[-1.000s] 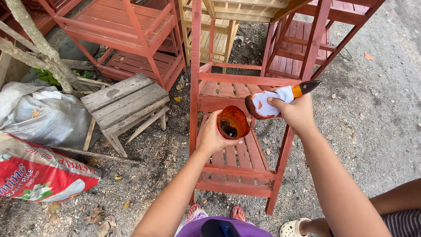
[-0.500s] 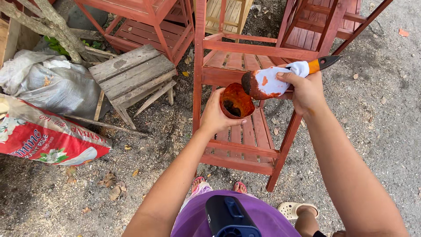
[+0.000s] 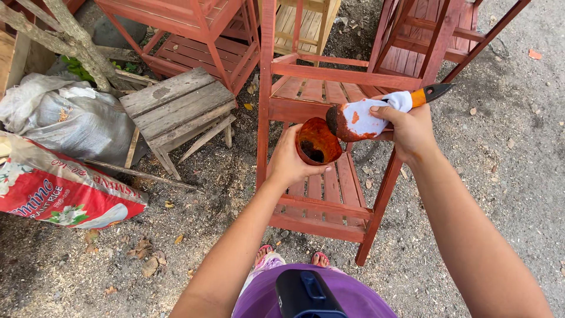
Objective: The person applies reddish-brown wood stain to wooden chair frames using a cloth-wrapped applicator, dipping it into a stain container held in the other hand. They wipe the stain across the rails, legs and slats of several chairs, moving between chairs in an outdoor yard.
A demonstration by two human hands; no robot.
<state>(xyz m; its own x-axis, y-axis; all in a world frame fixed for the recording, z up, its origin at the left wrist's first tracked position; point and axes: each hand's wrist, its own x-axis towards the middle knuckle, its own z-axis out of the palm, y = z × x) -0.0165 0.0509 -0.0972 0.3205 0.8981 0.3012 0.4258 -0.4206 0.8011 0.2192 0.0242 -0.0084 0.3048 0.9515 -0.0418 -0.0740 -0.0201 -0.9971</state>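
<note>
My left hand [image 3: 288, 162] grips a small round cup [image 3: 318, 141] stained red-brown, with dark paint at its bottom. My right hand [image 3: 409, 129] holds a paintbrush [image 3: 368, 118] wrapped in white cloth, its orange and black handle pointing right. The paint-covered brush tip sits just at the cup's right rim. Both hands hover above a red-painted wooden shelf rack [image 3: 329, 76], over its lower slatted shelf [image 3: 321, 200].
A weathered grey wooden stool [image 3: 173, 106] stands to the left on the dirt. A red and white sack [image 3: 59, 188] and a grey bag [image 3: 70, 123] lie at far left. More red racks [image 3: 194, 29] and an unpainted one [image 3: 306, 20] stand behind. My feet [image 3: 291, 256] show below.
The view has shifted slightly, so the rack and hands sit a little lower. The brush tip stays at the cup's rim; both hands keep their grips.
</note>
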